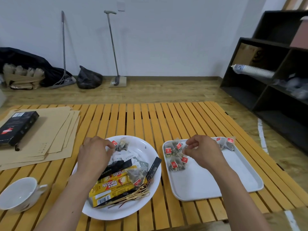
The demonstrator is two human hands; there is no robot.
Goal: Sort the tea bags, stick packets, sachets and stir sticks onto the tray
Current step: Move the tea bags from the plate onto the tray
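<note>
two hands [93,152] [201,150] pinch tea bags [122,144] over a slatted wooden table [150,117], broom [64,52] against the wall.

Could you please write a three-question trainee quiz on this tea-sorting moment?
1. True or false: stir sticks already lie on the tray.
2. Which hand reaches into the plate: A left, B right?
3. Fill in: the tray holds only ____ bags.
Key: 1 false, they are on the plate; 2 A, left hand, while the right hand is over the tray; 3 tea.
</note>
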